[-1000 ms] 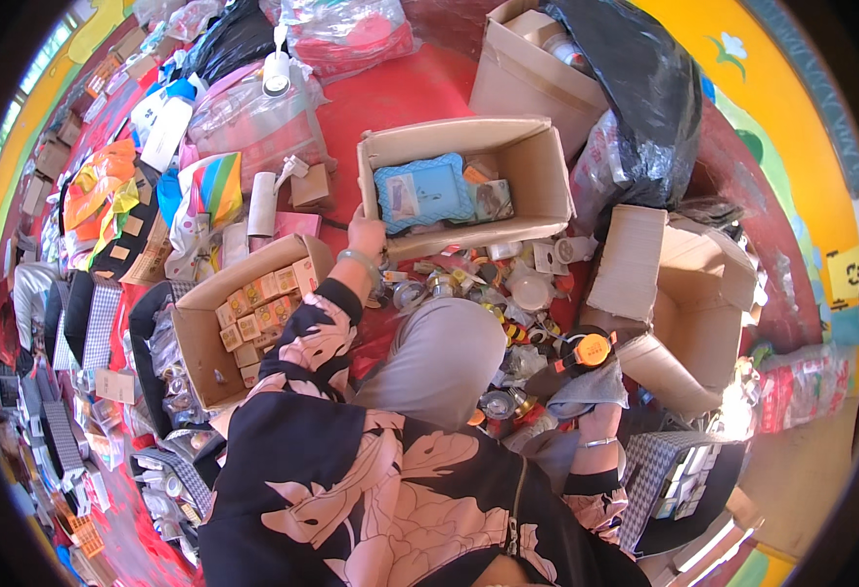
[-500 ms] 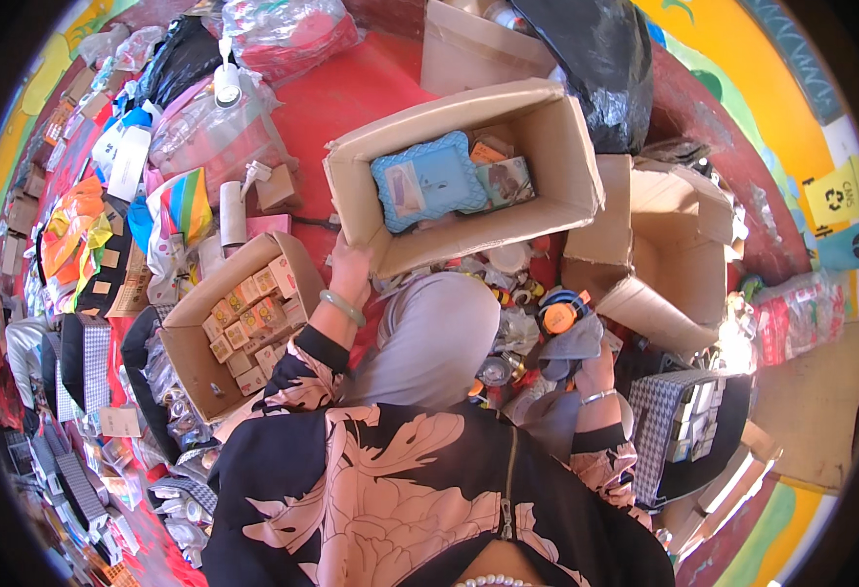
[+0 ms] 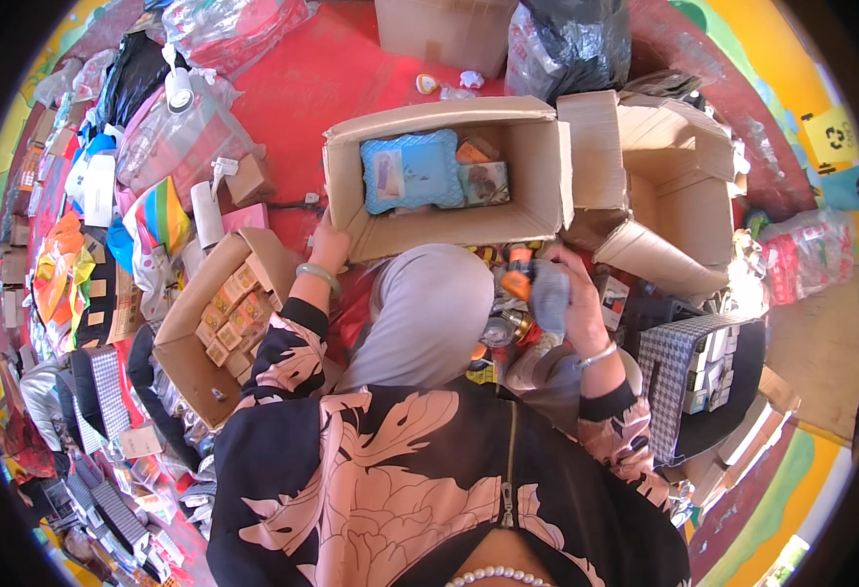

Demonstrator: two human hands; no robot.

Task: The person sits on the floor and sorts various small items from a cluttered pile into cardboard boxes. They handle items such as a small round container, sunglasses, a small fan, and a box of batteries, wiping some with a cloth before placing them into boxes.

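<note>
In front of my knee stands a cardboard box [image 3: 454, 243] with its flaps up. Inside it lie a light-blue packet with a scalloped edge [image 3: 412, 172], a small green picture box [image 3: 485, 184] and an orange-brown piece [image 3: 476, 151]. My left hand [image 3: 330, 245] is closed on the box's near left corner. Just below its near right corner, my right hand [image 3: 578, 298] is closed on a grey, blurred item [image 3: 550, 296] whose kind I cannot make out. An orange-and-black piece [image 3: 517, 274] touches or adjoins it; which, I cannot tell.
A carton of small boxes [image 3: 229, 328] stands at the left, and an open cardboard box [image 3: 679, 181] at the right. A checked bin [image 3: 679, 382] holds small white boxes. Black bags [image 3: 571, 54] and clear plastic bags [image 3: 180, 132] lie farther off on the red floor covering.
The tilted box now stands straighter, its right end turned nearer to me and against the open box. My right hand has moved up and left with the grey item. The view has shifted.
</note>
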